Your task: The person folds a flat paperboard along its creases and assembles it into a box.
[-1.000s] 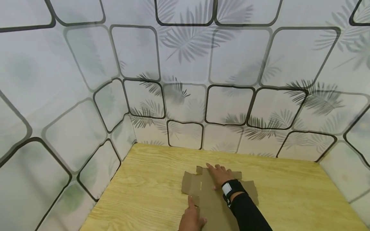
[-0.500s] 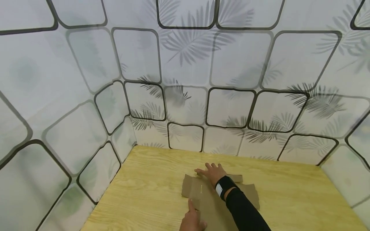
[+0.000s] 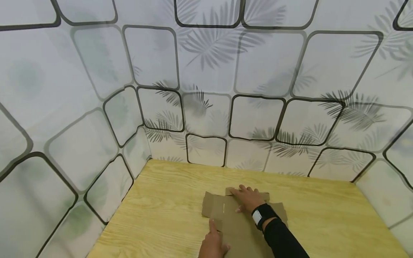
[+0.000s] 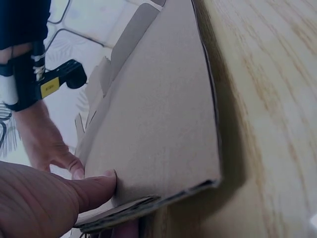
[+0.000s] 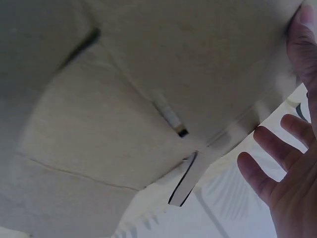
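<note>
A flat-cut brown cardboard box blank [image 3: 238, 229] with several flaps lies on the table in the head view. My left hand [image 3: 212, 244] holds its near left edge, index finger extended along the side. In the left wrist view, the left thumb [image 4: 96, 191] presses on top of the cardboard [image 4: 163, 99] and a finger shows beneath the edge. My right hand [image 3: 247, 199] rests at the far end, fingers over the far flap [image 3: 264, 196]. The right wrist view shows the right hand [image 5: 294, 183] with fingers spread, its thumb against the cardboard [image 5: 208, 64], which has a narrow slot [image 5: 169, 119].
The wood-grain table [image 3: 167, 200] extends left and right of the cardboard. Behind it and at the left stand walls [image 3: 206, 71] covered with a patterned sheet of dark outlines and leaf prints. A black strap band [image 3: 262, 215] circles the right wrist.
My right hand shifted left over the far left corner, then back right. The small tab there no longer juts out as far left. The left hand stays nearly in place.
</note>
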A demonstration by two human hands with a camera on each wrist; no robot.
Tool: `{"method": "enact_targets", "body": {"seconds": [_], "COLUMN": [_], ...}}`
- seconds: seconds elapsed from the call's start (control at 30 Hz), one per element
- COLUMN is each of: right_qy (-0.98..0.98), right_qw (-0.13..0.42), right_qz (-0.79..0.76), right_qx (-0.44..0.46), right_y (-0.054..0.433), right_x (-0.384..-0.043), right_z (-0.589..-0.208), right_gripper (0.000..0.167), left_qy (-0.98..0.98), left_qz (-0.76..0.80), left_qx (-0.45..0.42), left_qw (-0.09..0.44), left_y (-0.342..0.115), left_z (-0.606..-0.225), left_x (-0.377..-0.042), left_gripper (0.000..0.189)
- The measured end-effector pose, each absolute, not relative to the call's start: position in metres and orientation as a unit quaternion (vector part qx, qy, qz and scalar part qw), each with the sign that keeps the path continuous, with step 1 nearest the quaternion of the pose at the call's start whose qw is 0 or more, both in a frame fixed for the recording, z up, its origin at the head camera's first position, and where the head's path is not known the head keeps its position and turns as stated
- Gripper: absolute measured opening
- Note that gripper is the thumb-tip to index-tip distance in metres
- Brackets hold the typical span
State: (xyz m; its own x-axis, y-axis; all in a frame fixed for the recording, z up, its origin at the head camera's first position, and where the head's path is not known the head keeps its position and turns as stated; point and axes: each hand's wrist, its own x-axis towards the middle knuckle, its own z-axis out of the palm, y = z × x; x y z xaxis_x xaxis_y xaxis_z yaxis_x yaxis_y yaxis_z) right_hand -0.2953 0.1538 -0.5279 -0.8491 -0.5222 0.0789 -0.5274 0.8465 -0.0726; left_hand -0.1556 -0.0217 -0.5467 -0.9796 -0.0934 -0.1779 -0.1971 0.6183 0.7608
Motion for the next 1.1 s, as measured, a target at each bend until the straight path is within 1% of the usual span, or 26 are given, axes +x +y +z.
{"method": "enact_targets", "body": {"seconds": [0.3, 0.47, 0.57, 0.67, 0.83, 0.9, 0.97, 1.1], "right_qy": [-0.965, -0.971, -0.971, -0.972, -0.977, -0.979, -0.981, -0.981], "right_qw": [0.014, -0.005, -0.004, 0.008, 0.021, 0.020, 0.021, 0.025], "right_qz": [0.048, 0.048, 0.048, 0.045, 0.034, 0.027, 0.022, 0.026], "right_qx": [0.256, 0.235, 0.232, 0.231, 0.212, 0.202, 0.194, 0.192], "right_y": [0.155, 0.153, 0.153, 0.152, 0.153, 0.153, 0.153, 0.152], "right_x": [-0.289, -0.288, -0.286, -0.286, -0.290, -0.291, -0.291, -0.291], "right_z": [-0.527, -0.523, -0.523, -0.526, -0.532, -0.533, -0.533, -0.529], "right_gripper": [0.070, 0.068, 0.068, 0.075, 0.098, 0.104, 0.107, 0.105], "left_qy": [0.888, 0.882, 0.886, 0.893, 0.897, 0.897, 0.896, 0.896], "left_qz": [0.449, 0.459, 0.450, 0.436, 0.431, 0.432, 0.433, 0.434], "left_qx": [-0.069, -0.063, -0.076, -0.085, -0.079, -0.073, -0.068, -0.061], "left_qw": [0.073, 0.082, 0.081, 0.075, 0.063, 0.061, 0.063, 0.072], "left_y": [-0.025, -0.024, -0.023, -0.022, -0.021, -0.021, -0.022, -0.024], "left_z": [-0.545, -0.546, -0.546, -0.546, -0.549, -0.549, -0.548, -0.547], "left_x": [-0.157, -0.159, -0.157, -0.155, -0.154, -0.154, -0.155, -0.156], "left_gripper": [0.101, 0.101, 0.101, 0.100, 0.100, 0.100, 0.100, 0.099]}}
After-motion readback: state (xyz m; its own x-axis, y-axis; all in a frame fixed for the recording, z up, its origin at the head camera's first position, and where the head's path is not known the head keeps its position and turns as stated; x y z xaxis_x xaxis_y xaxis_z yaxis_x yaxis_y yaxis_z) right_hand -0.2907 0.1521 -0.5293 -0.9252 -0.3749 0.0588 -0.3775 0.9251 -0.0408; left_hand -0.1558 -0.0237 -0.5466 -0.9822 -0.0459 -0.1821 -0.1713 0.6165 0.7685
